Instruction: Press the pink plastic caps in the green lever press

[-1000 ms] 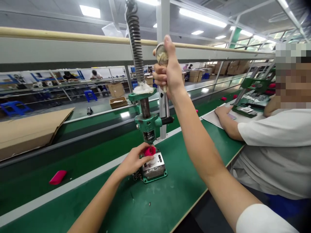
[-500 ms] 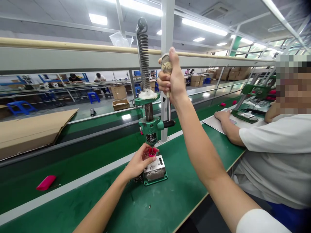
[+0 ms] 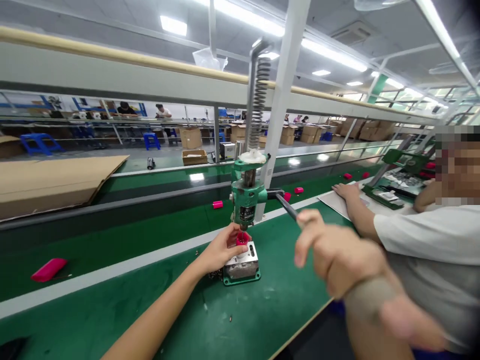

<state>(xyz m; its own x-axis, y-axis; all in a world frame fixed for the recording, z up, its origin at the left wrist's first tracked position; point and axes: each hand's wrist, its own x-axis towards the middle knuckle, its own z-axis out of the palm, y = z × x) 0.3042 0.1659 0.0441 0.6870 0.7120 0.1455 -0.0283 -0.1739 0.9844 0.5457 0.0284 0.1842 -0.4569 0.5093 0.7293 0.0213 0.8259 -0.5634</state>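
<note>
A green hand press with a tall coil spring stands on the green bench. My left hand pinches a small pink part on the metal block at the press base, right under the ram. Blurred by motion, my right hand is low and near the camera, wrapped round the end of the press lever, which slants down toward me.
A person in a white shirt sits close on my right at a second green press. Pink parts lie on the conveyor, one at the left and others behind the press. Flat cardboard lies beyond the belt.
My right hand has pulled the press lever from upright, above head height, down toward me. The left hand stayed on the pink part under the ram. The view shifted rightward.
</note>
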